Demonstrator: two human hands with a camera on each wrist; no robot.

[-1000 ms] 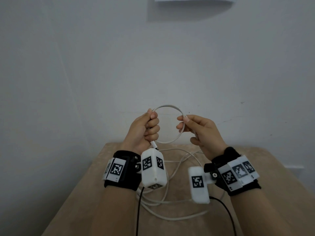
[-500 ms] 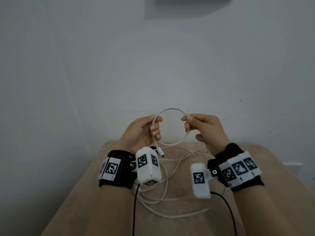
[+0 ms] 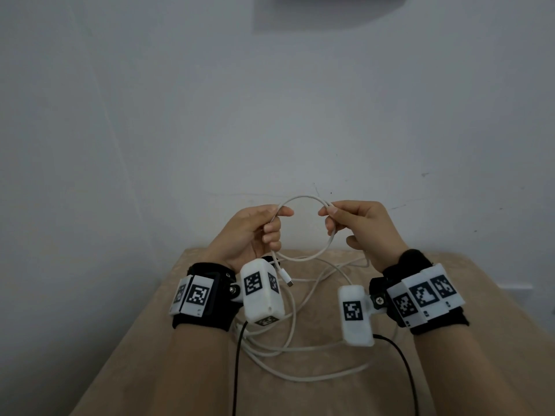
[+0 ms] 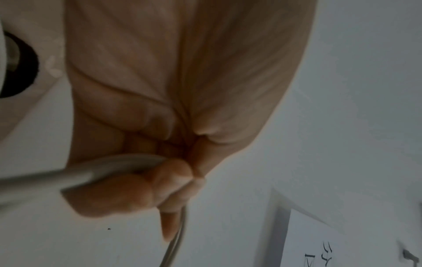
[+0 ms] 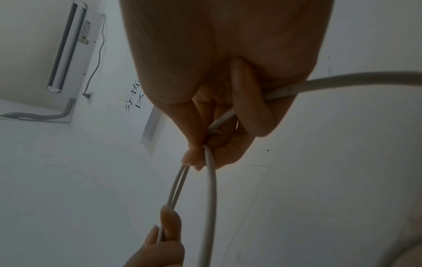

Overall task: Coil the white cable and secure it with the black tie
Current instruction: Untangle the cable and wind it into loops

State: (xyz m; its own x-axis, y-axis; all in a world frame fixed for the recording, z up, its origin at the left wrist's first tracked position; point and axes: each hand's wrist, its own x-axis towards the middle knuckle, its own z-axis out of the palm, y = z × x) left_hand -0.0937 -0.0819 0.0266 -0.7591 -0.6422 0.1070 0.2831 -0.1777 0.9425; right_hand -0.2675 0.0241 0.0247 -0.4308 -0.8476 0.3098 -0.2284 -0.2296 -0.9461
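Observation:
A round loop of the white cable [image 3: 300,199] hangs in the air between my two hands, above the far edge of the table. My left hand [image 3: 258,229] pinches the loop's left side between thumb and fingers; the cable [image 4: 114,166] runs under its curled fingers. My right hand [image 3: 354,223] pinches the right side, where two strands [image 5: 180,182] lie together. The plug end [image 3: 286,279] dangles below the left hand. The rest of the cable [image 3: 300,349] lies in loose turns on the table. No black tie shows in any view.
The beige table [image 3: 450,370] stands against a white wall [image 3: 270,115]. Thin black leads [image 3: 237,370] run from the wrist cameras toward me. The right wrist view shows an air conditioner [image 5: 68,45] and a paper notice [image 5: 141,112] on the wall.
Both hands have risen slightly with the loop. The left hand's grip has loosened from a fist to a pinch, and the plug end now hangs lower.

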